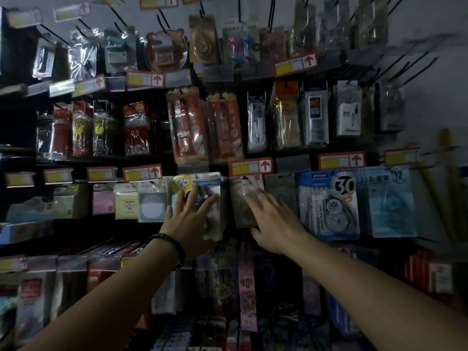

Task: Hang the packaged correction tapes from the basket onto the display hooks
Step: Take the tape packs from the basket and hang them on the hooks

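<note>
Two bare forearms reach up from the bottom of the frame toward a dim shop wall, the left wrist wearing a dark beaded bracelet point(172, 245). The left hand point(192, 221) lies open, its fingers spread straight across the front of a blue-and-white correction-tape pack point(211, 184), seemingly pressing the card back so that it sits square on its peg. The right hand point(272, 224), also open and flat, rests on the grey pack point(240, 196) just beside it, probably steadying that neighbour so the two rows do not tangle (its fingertips are blurred and the pack's contents cannot be made out). The blue-and-white pack sits in the correction-tape row, overlapping a yellow "96" pack point(181, 182), under a red-arrowed price tag point(250, 166). More tapes, blue packs marked "30" point(329, 198), hang to the right. The basket is out of view. Behind and above, black display hooks point(162, 20) carry further stationery up the wall. The hanging step looks close to finished.
</note>
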The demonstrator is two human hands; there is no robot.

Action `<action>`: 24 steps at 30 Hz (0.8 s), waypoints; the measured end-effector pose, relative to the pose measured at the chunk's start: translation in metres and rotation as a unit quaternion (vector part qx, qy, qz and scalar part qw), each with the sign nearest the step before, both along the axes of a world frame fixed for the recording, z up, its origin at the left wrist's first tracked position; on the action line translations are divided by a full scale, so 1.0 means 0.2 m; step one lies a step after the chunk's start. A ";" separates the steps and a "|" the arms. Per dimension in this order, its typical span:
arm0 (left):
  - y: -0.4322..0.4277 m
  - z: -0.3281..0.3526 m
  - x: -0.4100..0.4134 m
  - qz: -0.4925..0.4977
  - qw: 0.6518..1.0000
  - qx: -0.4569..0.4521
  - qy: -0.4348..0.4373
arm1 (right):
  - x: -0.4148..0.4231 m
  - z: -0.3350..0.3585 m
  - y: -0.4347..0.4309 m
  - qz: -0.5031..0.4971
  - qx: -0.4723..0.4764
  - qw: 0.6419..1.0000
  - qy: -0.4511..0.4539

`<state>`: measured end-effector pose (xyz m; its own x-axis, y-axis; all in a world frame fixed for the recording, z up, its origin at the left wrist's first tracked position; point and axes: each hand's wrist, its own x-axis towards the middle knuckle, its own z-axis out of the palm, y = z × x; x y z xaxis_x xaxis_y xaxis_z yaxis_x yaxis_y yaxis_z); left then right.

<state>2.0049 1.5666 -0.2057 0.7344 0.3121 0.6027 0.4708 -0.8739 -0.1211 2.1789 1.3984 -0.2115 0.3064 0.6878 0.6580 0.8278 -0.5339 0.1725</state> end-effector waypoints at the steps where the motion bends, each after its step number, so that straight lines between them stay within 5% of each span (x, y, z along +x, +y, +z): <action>1: -0.02 0.00 0.00 0.005 1.000 0.002 0.001 | -0.01 -0.01 -0.07 0.001 0.003 1.000 -0.006; 12: -0.40 -0.15 0.19 -0.072 0.991 0.109 0.012 | 0.19 -0.19 -0.67 -0.097 0.066 0.993 -0.008; 24: -0.67 -0.19 0.51 -0.078 0.986 0.095 0.116 | 0.47 -0.13 -0.65 -0.115 0.000 0.989 0.091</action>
